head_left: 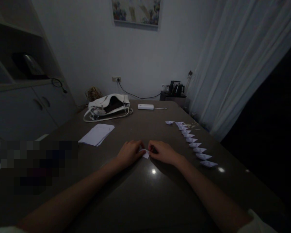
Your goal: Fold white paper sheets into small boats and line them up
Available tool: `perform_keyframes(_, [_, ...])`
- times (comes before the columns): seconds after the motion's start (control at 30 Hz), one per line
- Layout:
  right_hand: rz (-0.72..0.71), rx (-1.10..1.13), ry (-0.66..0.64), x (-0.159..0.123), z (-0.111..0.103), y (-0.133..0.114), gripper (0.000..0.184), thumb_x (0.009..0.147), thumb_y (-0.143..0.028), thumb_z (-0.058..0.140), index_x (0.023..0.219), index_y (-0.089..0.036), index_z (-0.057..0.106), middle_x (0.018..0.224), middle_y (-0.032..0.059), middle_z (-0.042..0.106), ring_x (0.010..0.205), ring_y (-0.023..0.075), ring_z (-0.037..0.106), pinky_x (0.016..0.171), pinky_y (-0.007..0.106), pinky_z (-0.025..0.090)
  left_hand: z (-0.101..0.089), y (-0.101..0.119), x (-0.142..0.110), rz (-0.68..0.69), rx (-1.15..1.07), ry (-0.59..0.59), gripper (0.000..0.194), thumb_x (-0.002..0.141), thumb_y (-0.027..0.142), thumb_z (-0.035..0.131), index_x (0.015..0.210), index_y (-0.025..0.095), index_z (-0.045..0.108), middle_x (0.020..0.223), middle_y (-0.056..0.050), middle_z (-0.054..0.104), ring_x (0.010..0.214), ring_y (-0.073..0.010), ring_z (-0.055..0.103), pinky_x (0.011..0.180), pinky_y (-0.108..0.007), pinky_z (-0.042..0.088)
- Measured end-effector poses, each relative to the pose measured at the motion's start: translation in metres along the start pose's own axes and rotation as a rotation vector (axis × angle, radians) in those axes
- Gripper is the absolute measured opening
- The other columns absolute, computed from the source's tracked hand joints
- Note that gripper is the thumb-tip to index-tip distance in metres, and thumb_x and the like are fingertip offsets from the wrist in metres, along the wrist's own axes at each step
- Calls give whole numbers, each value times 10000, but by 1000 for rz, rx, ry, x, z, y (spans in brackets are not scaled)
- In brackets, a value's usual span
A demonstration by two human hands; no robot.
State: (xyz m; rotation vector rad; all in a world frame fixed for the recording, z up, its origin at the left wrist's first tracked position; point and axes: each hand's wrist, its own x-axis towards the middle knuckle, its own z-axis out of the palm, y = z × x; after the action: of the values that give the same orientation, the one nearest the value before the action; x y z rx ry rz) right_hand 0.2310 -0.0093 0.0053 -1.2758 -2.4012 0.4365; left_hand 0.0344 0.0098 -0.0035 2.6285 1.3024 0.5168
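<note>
My left hand (pixel 130 152) and my right hand (pixel 163 152) rest close together on the dark table (pixel 145 191). Between their fingertips lies a small piece of white paper (pixel 145 154), pinched from both sides with the fingers curled down on it. A row of several small folded white paper shapes (pixel 194 142) runs along the right side of the table, just beyond my right hand. A loose stack of white paper sheets (pixel 97 134) lies to the left, beyond my left hand.
A white handbag (pixel 108 106) lies at the far end of the table beside a white power bank (pixel 145 106) with a cable. A kettle (pixel 176 88) stands on a side table by the curtain (pixel 232 71). Cabinets line the left wall.
</note>
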Motion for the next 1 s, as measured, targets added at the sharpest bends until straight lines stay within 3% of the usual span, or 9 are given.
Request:
perform_keyframes(0.2, [-39,26,-54,-3,-1,-13,253,718,-280,708,882,-199,533,874,-3,603,752,143,538,595,224,327,-1,-1,0,6,-2,-10,187,848,340,544,947,193,604,809,-38,633,775,-200,580,667,-285,387])
perform_keyframes(0.37, [-42,47,-9,-3,-6,-7,273,757,-360,692,914,-193,543,872,0,600,735,136,532,598,225,335,0,0,-1,18,19,5,210,861,365,522,961,197,596,838,-49,633,796,-208,577,689,-301,393])
perform_keyframes(0.53, [-74,-18,-5,-3,-6,-2,437,701,-482,722,990,-204,549,955,27,586,798,167,534,618,241,346,1,0,-2,31,45,13,210,877,351,489,980,197,588,862,-55,638,841,-216,575,731,-319,396])
perform_keyframes(0.73, [-101,4,2,-3,-4,-5,281,762,-296,693,983,-191,555,917,20,586,753,143,527,623,230,354,0,2,-3,46,37,21,217,907,321,419,981,195,580,895,-63,647,875,-216,580,755,-327,389])
perform_keyframes(1.0, [-84,54,4,0,-7,-6,145,866,-279,565,954,-168,592,856,29,605,731,138,536,637,232,356,-2,5,-4,72,60,43,248,904,343,406,936,182,592,927,-67,604,901,-220,557,767,-338,393])
